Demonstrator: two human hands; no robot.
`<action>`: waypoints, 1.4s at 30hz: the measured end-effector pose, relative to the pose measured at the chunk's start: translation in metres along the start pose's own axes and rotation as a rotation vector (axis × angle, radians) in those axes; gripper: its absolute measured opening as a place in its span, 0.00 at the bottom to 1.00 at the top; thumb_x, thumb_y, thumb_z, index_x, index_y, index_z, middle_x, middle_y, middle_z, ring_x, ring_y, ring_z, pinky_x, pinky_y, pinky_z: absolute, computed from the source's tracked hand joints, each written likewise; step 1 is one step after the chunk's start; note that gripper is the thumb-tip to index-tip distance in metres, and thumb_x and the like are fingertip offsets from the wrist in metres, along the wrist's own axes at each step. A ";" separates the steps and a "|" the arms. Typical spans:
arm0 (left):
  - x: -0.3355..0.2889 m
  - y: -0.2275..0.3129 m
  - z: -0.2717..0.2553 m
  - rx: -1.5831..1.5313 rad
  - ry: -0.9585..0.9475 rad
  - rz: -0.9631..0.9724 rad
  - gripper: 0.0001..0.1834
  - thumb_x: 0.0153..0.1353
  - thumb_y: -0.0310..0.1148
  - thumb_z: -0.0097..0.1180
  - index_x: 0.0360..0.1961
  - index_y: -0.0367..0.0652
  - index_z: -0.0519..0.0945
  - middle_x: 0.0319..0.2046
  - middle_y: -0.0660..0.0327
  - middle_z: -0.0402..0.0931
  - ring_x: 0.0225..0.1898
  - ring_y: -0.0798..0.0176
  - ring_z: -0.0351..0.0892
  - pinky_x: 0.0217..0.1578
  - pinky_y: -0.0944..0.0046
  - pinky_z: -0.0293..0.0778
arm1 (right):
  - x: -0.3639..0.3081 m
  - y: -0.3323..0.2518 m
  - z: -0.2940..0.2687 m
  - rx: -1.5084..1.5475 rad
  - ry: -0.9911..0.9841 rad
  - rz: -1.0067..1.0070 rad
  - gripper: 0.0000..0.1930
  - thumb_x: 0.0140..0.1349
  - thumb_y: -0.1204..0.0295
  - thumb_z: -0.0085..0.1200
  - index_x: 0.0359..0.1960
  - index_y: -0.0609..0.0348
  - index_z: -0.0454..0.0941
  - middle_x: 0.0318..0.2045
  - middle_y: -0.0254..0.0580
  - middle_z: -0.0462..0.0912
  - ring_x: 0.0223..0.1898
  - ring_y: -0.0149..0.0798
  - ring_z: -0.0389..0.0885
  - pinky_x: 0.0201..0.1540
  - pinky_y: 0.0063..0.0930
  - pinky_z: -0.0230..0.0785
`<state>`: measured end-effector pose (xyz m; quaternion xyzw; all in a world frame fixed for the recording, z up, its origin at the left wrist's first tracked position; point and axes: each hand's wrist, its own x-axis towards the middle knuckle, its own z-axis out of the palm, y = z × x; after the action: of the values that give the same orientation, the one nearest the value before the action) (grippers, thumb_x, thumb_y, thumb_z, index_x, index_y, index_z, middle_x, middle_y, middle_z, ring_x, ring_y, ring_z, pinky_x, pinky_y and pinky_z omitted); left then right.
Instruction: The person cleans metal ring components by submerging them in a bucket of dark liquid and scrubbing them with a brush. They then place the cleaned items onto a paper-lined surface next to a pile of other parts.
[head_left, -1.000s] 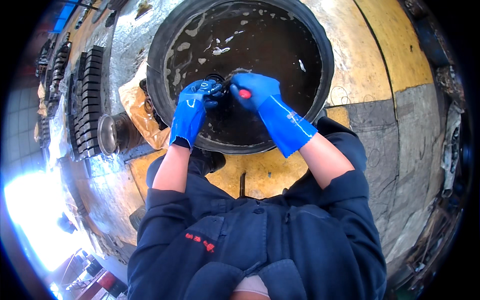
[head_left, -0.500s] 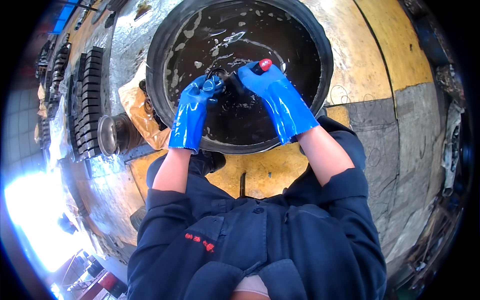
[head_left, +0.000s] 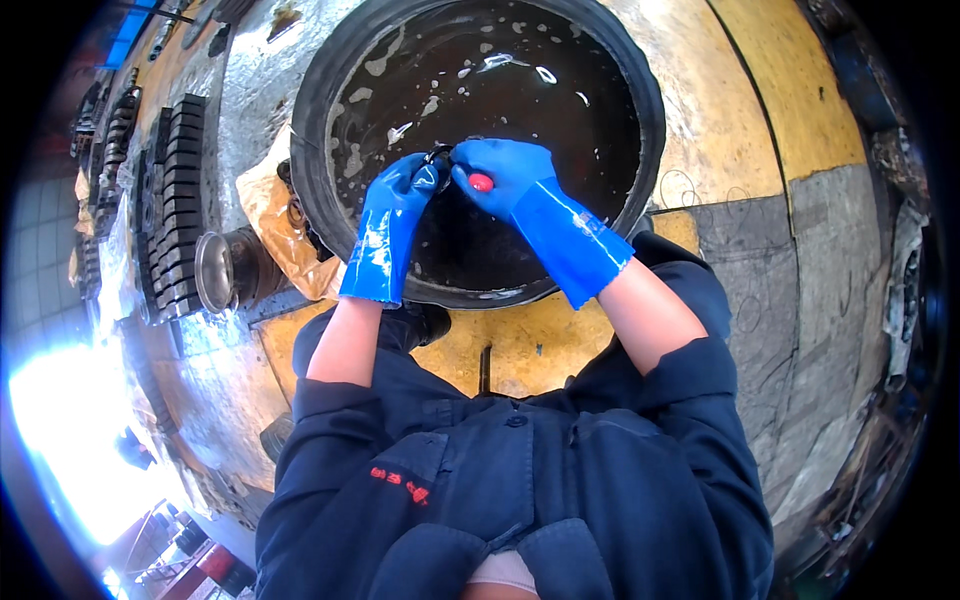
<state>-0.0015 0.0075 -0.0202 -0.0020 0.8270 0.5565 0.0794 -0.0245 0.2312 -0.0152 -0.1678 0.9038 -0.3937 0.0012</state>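
Note:
Both of my hands wear blue rubber gloves and are over a round black tub [head_left: 312,130] of dark liquid [head_left: 520,95] with pale foam patches. My left hand [head_left: 402,190] is closed on a small, dark, wet ring-like part [head_left: 438,155], mostly hidden by the fingers. My right hand [head_left: 508,175] is wrapped round a tool with a red-ended handle [head_left: 481,183]. Its working end is hidden between the hands, so its kind cannot be made out. The two hands nearly meet at the dark part.
Left of the tub lies a tan plastic bag [head_left: 275,225] with dark parts at its opening. Beside it is a metal cylinder [head_left: 218,272], and farther left stand rows of dark blocky parts [head_left: 180,200]. Worn yellow and grey boards [head_left: 745,260] cover the floor at the right.
My right hand has moved left and turned, bringing the red handle end lower and toward me. My hands are closer together, with the left still gripping the dark part.

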 end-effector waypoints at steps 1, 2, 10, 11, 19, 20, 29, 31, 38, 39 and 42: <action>0.002 -0.007 -0.003 0.062 0.004 0.007 0.20 0.80 0.39 0.67 0.62 0.34 0.87 0.50 0.60 0.91 0.52 0.67 0.88 0.56 0.64 0.83 | -0.003 -0.002 0.004 0.033 -0.007 0.073 0.14 0.69 0.52 0.64 0.46 0.41 0.91 0.40 0.42 0.93 0.47 0.56 0.92 0.52 0.47 0.85; 0.002 -0.014 -0.006 0.125 0.008 0.013 0.20 0.79 0.39 0.68 0.62 0.34 0.88 0.50 0.60 0.91 0.52 0.67 0.88 0.56 0.64 0.82 | -0.004 -0.002 0.007 0.066 -0.015 0.146 0.14 0.68 0.51 0.63 0.46 0.42 0.92 0.41 0.43 0.94 0.47 0.57 0.92 0.52 0.48 0.85; 0.005 -0.009 -0.011 0.088 -0.011 0.075 0.25 0.81 0.48 0.63 0.64 0.38 0.88 0.52 0.60 0.92 0.52 0.64 0.87 0.55 0.62 0.81 | -0.010 0.023 0.004 1.280 -0.173 0.556 0.17 0.74 0.55 0.68 0.48 0.57 0.92 0.38 0.36 0.94 0.37 0.33 0.89 0.42 0.29 0.79; 0.001 -0.008 -0.011 0.066 0.008 0.081 0.25 0.80 0.48 0.64 0.65 0.38 0.88 0.53 0.60 0.92 0.52 0.64 0.87 0.56 0.63 0.81 | -0.011 0.019 0.007 1.320 -0.162 0.586 0.17 0.74 0.55 0.68 0.48 0.57 0.92 0.39 0.36 0.94 0.37 0.33 0.88 0.41 0.29 0.78; -0.008 0.021 -0.006 0.031 -0.006 -0.071 0.23 0.80 0.46 0.64 0.62 0.37 0.89 0.49 0.60 0.92 0.51 0.64 0.88 0.55 0.62 0.81 | 0.000 0.009 0.010 0.193 -0.198 0.350 0.18 0.70 0.45 0.64 0.45 0.41 0.92 0.41 0.44 0.94 0.44 0.53 0.93 0.49 0.48 0.83; -0.008 0.020 -0.004 0.058 -0.009 -0.098 0.23 0.81 0.45 0.64 0.62 0.37 0.89 0.49 0.59 0.92 0.51 0.64 0.89 0.55 0.62 0.82 | -0.005 0.007 0.014 0.064 -0.103 0.251 0.17 0.69 0.45 0.63 0.44 0.40 0.92 0.42 0.45 0.94 0.45 0.55 0.93 0.48 0.51 0.84; -0.004 -0.012 -0.013 0.154 -0.008 -0.007 0.21 0.80 0.43 0.65 0.59 0.36 0.89 0.48 0.57 0.91 0.49 0.64 0.89 0.52 0.62 0.83 | 0.008 -0.025 -0.005 -0.293 -0.330 -0.028 0.14 0.75 0.52 0.58 0.50 0.44 0.86 0.43 0.45 0.93 0.46 0.56 0.93 0.47 0.55 0.84; 0.001 -0.015 -0.005 0.203 -0.021 0.018 0.21 0.80 0.43 0.66 0.59 0.36 0.89 0.48 0.56 0.91 0.48 0.64 0.89 0.51 0.61 0.84 | -0.001 -0.006 0.005 -0.106 -0.155 0.145 0.15 0.72 0.51 0.62 0.47 0.46 0.88 0.42 0.44 0.94 0.48 0.57 0.93 0.49 0.54 0.84; 0.006 -0.019 -0.009 0.194 -0.024 0.120 0.24 0.80 0.47 0.64 0.63 0.38 0.89 0.51 0.58 0.91 0.49 0.62 0.90 0.51 0.62 0.84 | -0.011 0.016 -0.003 0.932 -0.270 0.517 0.20 0.74 0.53 0.64 0.52 0.56 0.92 0.42 0.44 0.95 0.43 0.40 0.92 0.53 0.36 0.82; 0.005 -0.014 -0.008 0.169 -0.011 0.093 0.24 0.80 0.47 0.64 0.63 0.38 0.89 0.52 0.58 0.91 0.51 0.62 0.89 0.54 0.62 0.83 | -0.014 0.015 -0.005 0.994 -0.263 0.501 0.21 0.73 0.52 0.64 0.52 0.57 0.92 0.42 0.45 0.95 0.43 0.41 0.92 0.53 0.37 0.82; -0.003 0.000 -0.009 0.083 0.055 0.017 0.25 0.82 0.47 0.61 0.66 0.38 0.87 0.56 0.57 0.91 0.59 0.63 0.87 0.62 0.62 0.79 | -0.010 0.018 -0.007 0.925 -0.254 0.478 0.23 0.71 0.50 0.65 0.51 0.58 0.92 0.41 0.47 0.95 0.44 0.41 0.92 0.53 0.38 0.82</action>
<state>0.0004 -0.0011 -0.0164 -0.0070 0.8514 0.5219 0.0521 -0.0216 0.2504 -0.0242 0.0145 0.6417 -0.7162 0.2741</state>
